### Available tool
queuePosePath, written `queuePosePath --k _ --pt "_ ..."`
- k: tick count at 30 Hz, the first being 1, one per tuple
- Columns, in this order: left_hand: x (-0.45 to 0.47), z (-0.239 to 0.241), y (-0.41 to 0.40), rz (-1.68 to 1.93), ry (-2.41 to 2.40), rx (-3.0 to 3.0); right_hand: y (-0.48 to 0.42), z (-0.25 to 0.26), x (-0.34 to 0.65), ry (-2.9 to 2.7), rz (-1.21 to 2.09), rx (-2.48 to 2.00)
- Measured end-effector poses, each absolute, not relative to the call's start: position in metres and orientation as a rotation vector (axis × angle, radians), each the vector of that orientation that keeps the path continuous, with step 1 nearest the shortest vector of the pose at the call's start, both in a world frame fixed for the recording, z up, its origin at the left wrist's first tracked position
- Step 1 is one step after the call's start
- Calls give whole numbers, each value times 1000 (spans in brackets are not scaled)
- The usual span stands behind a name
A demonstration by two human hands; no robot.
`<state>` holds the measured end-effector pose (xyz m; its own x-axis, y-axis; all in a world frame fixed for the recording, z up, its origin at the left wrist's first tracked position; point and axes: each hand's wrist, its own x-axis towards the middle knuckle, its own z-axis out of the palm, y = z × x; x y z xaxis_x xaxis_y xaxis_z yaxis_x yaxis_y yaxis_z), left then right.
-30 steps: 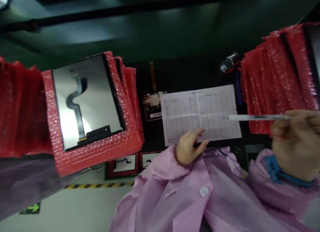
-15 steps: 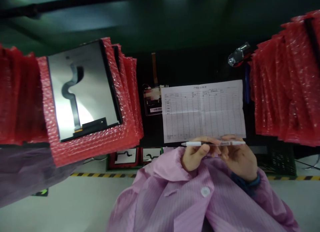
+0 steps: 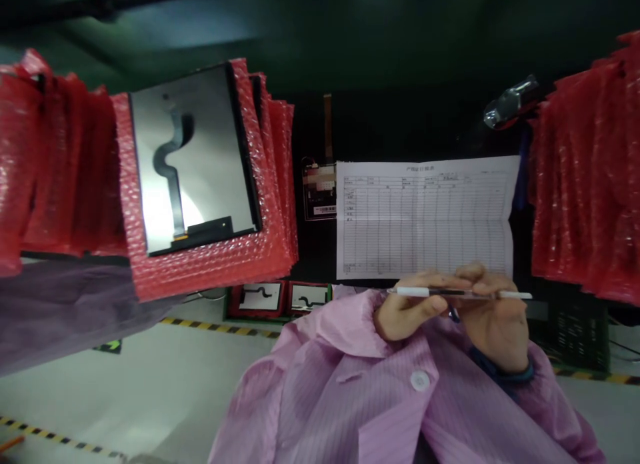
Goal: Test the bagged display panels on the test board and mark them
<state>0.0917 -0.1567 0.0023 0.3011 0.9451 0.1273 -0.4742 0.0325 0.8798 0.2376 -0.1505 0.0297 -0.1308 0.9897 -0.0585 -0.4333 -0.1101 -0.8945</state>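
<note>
A slim pen (image 3: pixel 413 291) with a white end and a clear barrel lies level across both hands, in front of the pink striped coat. My left hand (image 3: pixel 400 317) is closed on its white end, thumb along the near side. My right hand (image 3: pixel 500 324) has its fingers bent round the other end. Between the hands a small dark shiny piece (image 3: pixel 453 314) shows; I cannot make out what it is. Just beyond the fingers a printed form (image 3: pixel 425 217) with a ruled table lies flat on the black bench, creased down its middle.
Left stands a stack of red bubble bags (image 3: pixel 280 251), topped by a display panel (image 3: pixel 215 164) with a flex cable. More red bags (image 3: pixel 590 184) stand right. A circuit board (image 3: pixel 320 191) touches the form's left side. A clear-wrapped object (image 3: pixel 510 104) lies behind right.
The view has shifted, so bench things sit further right. The pen is still held by both hands, and its barrel has turned a little between the fingers.
</note>
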Motion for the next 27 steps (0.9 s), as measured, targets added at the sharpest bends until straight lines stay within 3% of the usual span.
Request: queuePosePath --k 6,10,14,23,27 --pt "75 14 -153 1170 913 1514 -131 49 248 -576 1288 -1094" --pt "32 14 -148 1277 1541 1940 -110 55 279 -626 1286 -1243" --pt "-9 -7 -145 1007 2023 2163 -96 52 273 -652 1234 -1297" --pt "-9 -25 -162 904 1996 2269 -91 57 268 -159 1646 -840" --pt "-7 -28 -164 965 1959 2377 -83 65 250 -363 1741 -948"
